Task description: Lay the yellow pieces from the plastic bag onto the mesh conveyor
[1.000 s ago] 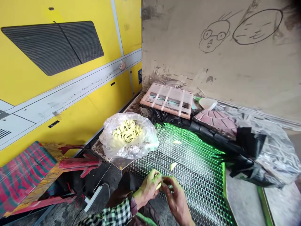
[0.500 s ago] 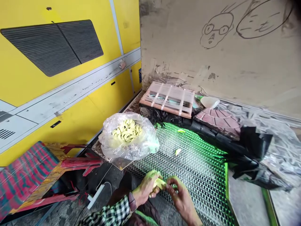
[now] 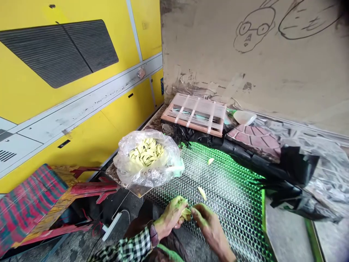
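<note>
1 pale yellow-green fruit wedge [image 3: 186, 214] pinched between left hand [image 3: 171, 217] and right hand [image 3: 209, 225]

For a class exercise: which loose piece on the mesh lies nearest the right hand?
The lower piece, just above the right hand; the other piece lies farther up the mesh.

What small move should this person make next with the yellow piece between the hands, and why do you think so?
Probably put the pale yellow piece held by the left hand and right hand into the clear plastic bag. The bag lies close by and already holds a heap of similar pieces, so this one seems to belong there, not on the wire mesh.
</note>
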`<state>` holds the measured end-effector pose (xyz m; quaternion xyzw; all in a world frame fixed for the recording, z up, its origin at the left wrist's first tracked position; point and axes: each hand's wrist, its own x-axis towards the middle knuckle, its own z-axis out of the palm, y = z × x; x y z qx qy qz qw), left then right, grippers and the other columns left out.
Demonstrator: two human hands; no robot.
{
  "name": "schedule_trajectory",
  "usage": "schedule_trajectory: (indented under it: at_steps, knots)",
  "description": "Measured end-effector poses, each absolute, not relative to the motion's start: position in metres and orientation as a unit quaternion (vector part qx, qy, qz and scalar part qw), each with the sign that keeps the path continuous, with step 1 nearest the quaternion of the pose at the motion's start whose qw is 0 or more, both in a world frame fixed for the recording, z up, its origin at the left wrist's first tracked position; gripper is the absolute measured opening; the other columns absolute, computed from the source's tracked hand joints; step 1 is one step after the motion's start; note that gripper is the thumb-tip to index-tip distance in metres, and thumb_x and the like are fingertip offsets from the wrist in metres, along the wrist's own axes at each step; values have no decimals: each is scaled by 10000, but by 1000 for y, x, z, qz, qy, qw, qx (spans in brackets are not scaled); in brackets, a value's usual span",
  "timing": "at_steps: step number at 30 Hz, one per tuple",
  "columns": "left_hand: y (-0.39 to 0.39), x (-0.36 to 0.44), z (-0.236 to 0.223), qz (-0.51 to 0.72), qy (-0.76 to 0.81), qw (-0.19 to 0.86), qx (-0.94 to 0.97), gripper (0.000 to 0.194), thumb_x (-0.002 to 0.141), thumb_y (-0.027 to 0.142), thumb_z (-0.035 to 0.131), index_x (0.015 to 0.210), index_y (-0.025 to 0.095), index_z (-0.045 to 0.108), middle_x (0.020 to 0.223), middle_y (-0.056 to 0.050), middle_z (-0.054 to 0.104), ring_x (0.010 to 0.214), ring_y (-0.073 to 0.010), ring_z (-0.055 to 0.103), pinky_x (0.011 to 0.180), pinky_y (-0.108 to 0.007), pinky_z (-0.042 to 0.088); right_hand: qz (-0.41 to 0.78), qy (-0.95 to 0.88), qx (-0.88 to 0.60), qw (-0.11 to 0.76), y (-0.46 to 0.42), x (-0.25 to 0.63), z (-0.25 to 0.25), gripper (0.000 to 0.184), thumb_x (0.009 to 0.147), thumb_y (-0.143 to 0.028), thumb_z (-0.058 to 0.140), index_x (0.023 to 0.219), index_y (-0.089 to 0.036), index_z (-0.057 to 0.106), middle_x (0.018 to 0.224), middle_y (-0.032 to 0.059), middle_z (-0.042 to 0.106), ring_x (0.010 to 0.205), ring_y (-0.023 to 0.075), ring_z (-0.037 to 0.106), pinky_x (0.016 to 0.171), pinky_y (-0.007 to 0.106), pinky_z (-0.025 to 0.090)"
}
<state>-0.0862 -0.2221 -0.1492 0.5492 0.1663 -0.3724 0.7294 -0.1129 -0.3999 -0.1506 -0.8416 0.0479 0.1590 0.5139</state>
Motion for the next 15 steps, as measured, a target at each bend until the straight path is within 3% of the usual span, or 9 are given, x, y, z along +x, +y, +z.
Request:
schedule_trajectory:
  at_steps: [3, 6, 11, 15]
  knots:
    - [-226, -85, -148, -354, 166, 724, 568, 452, 858, 651, 611, 920, 221, 482, 612, 80, 473, 405, -47, 329, 359, -180, 175, 151, 37, -821, 550, -385, -116, -144, 464, 989, -631, 524, 817, -211, 622, 761, 27, 666, 708, 196, 593, 636, 292, 437]
    - [-224, -84, -151, -345, 170, 751, 536, 468, 867, 657, 609, 929, 210, 485, 707, 24, 596, 432, -45, 368, 370, -177, 170, 86, 79, -848, 518, -389, -115, -156, 432, 1004, -612, 515, 880, -213, 625, 764, 20, 661, 691, 196, 594, 622, 291, 439]
    - [-214, -81, -160, -343, 243, 809, 411, 382, 830, 489, 695, 977, 173, 539, 823, -41, 673, 553, -77, 506, 434, -172, 267, -116, -2, -948, 295, -418, -114, -194, 334, 1075, -443, 418, 928, -217, 615, 826, 45, 666, 704, 209, 593, 652, 330, 430]
    - [-210, -78, -158, -342, 290, 835, 319, 308, 820, 360, 674, 1019, 139, 593, 907, -88, 707, 656, -118, 608, 517, -202, 401, -165, -103, -968, 159, -428, -118, -201, 219, 1072, -275, 419, 1009, -222, 621, 984, 73, 702, 875, 256, 615, 783, 398, 455]
